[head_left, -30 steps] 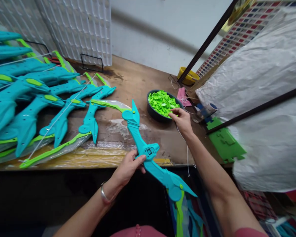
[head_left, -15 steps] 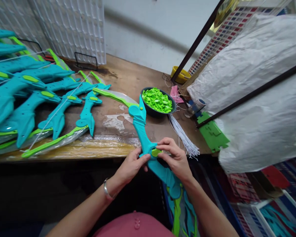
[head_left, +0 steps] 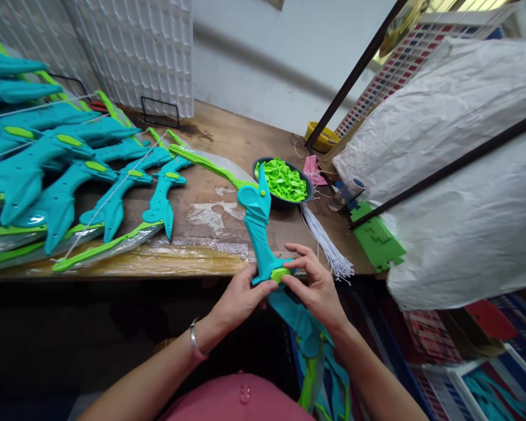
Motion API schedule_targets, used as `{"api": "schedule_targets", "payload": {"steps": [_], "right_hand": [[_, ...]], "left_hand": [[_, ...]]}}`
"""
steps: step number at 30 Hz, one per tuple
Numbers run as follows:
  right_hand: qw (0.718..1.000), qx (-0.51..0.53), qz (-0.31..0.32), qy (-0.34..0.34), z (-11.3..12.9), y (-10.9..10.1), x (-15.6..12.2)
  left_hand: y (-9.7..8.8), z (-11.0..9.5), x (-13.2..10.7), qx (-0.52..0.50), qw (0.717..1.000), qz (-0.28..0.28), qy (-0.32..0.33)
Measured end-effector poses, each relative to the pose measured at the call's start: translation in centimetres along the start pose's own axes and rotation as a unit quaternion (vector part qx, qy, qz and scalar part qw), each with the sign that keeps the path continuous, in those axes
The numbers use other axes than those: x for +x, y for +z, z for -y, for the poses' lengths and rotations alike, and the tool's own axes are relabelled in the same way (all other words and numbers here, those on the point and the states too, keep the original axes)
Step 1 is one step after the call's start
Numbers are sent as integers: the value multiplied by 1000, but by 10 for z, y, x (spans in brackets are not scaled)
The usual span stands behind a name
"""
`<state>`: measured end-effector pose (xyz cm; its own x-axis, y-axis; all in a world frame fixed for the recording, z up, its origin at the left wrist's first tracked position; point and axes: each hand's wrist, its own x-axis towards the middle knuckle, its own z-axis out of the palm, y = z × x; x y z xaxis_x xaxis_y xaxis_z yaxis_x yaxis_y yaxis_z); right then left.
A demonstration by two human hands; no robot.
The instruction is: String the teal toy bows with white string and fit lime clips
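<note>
A turquoise toy bow (head_left: 256,234) with lime-green limbs slants from the table edge down past my hands. My left hand (head_left: 243,295) is closed around its middle, the thumb resting beside a small lime-green oval piece (head_left: 280,274). That piece lies over the bow's grip section; whether it is fully seated I cannot tell. From the other side, my right hand (head_left: 313,286) pinches the bow and the piece, thumb on the green edge and fingers at the turquoise side. Behind the bow's upper end, a dark bowl (head_left: 284,203) holds many similar green pieces (head_left: 284,180).
Several turquoise bows with green ovals (head_left: 162,196) lie on the left of the wooden table (head_left: 210,126). A bundle of white cords (head_left: 328,245) hangs over the edge, near a green plate (head_left: 377,237). More bow parts (head_left: 313,374) sit in a crate below. A dark pole (head_left: 447,166) crosses the right.
The green piece, earlier tilted in my right fingers, now lies flatter on the bow's middle. My hands and the bow appear slightly lower and further right as the view shifts.
</note>
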<state>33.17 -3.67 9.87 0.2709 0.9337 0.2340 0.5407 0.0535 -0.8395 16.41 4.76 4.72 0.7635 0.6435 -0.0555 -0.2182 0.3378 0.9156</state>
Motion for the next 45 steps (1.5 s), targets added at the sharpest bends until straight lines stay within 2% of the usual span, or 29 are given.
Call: {"api": "schedule_targets", "payload": {"steps": [7,14,18,24,31,34,36,38,41,43,45], "right_hand": [[999,-37,33,5,23,-14,-5],[992,-104,2,-74,22,-12,-8],[984,-134,9,-114,24,-11,-6],[977,-174,35,-122,34,-15,-1],[970,-201,19,-133,36,-8,-6],[975,-199,4,-96,33,-7,-8],[986,-163,-6,-34,29,-9,-7],[994,-84,42,56,23,-12,-4],[973,53,157,163,17,-14,0],[966,82,169,175,16,-13,1],[973,61,154,158,16,-11,1]], "left_hand": [[7,-2,-5,-3,1000,5,-10],[5,-3,-7,7,1000,3,-11],[4,-4,-8,8,1000,-3,-17],[4,-2,-10,28,999,-15,-10],[9,-2,-11,62,997,-34,-7],[9,-1,-13,79,996,-49,2],[9,-1,-15,96,994,-57,11],[7,-1,-17,112,991,-66,18],[6,-2,-20,128,988,-73,34],[6,-2,-22,139,986,-73,54],[7,0,-23,158,981,-77,79]]}}
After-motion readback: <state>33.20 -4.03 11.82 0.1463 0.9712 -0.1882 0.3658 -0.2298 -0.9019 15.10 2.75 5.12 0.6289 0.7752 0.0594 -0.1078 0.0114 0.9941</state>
